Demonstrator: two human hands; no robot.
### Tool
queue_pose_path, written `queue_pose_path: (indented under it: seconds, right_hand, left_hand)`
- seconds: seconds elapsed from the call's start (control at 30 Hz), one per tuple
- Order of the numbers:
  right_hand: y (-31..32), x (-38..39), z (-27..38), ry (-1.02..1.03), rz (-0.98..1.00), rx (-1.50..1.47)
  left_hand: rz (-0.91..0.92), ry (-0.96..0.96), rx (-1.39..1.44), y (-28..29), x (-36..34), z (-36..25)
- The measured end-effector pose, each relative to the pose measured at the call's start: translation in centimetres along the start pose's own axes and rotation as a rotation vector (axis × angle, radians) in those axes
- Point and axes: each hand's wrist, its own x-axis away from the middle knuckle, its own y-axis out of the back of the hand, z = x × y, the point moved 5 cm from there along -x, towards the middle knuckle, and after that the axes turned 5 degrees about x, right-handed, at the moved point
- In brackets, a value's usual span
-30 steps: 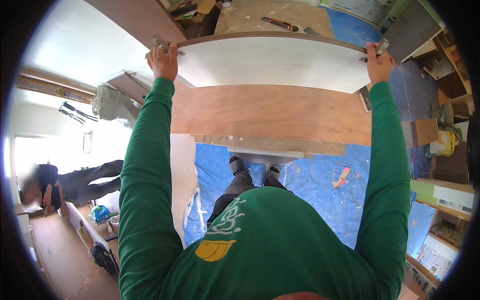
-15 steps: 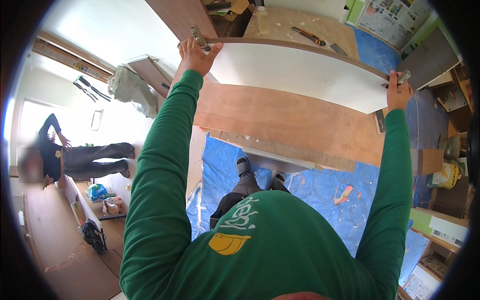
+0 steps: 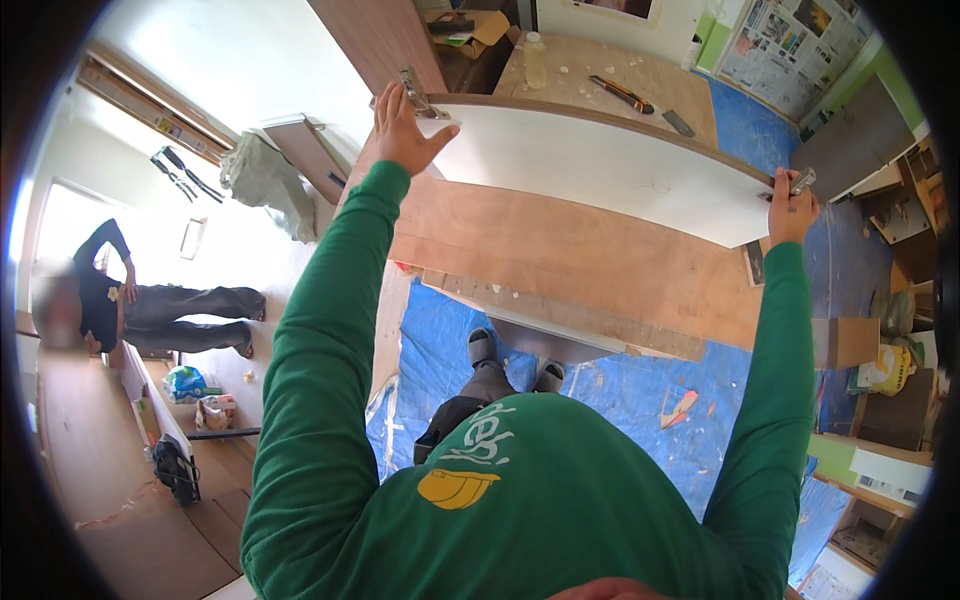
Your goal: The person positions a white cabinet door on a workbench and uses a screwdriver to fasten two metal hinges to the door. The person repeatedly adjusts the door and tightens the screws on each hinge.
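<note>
A long white cabinet door (image 3: 590,170) with a brown edge stands on its long side across a plywood board (image 3: 560,245) in front of me. Metal hinges sit at its two ends, a left hinge (image 3: 412,84) and a right hinge (image 3: 803,181). My left hand (image 3: 408,130) lies against the door's left end, its fingers stretched up beside the hinge and its thumb spread away over the white face. At the opposite end, my right hand (image 3: 792,208) is closed round the door just below the hinge.
Beyond the door, a utility knife (image 3: 622,94), a flat blade (image 3: 679,123) and a clear bottle (image 3: 534,60) rest on a wooden surface. Blue sheeting (image 3: 640,400) covers the floor. Another person (image 3: 105,295) stands at the left. A cardboard box (image 3: 845,342) is at the right.
My left thumb has lifted from the door's top edge and spread apart. My right hand keeps its hold. The view has shifted slightly, and the other person's near hand has moved to the waist.
</note>
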Motion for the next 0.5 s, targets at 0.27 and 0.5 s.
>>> queue_pose_path:
  seconds: [0.27, 0.5]
  right_hand:
    - [0.5, -0.1, 0.2, 0.008, 0.057, -0.069]
    - [2.6, -0.6, 1.7, -0.087, 0.238, -0.436]
  left_hand:
    - [-0.026, 0.484, 0.558, -4.6, 18.9, 3.0]
    - [0.088, 0.661, 0.595, -3.7, 19.1, 1.6]
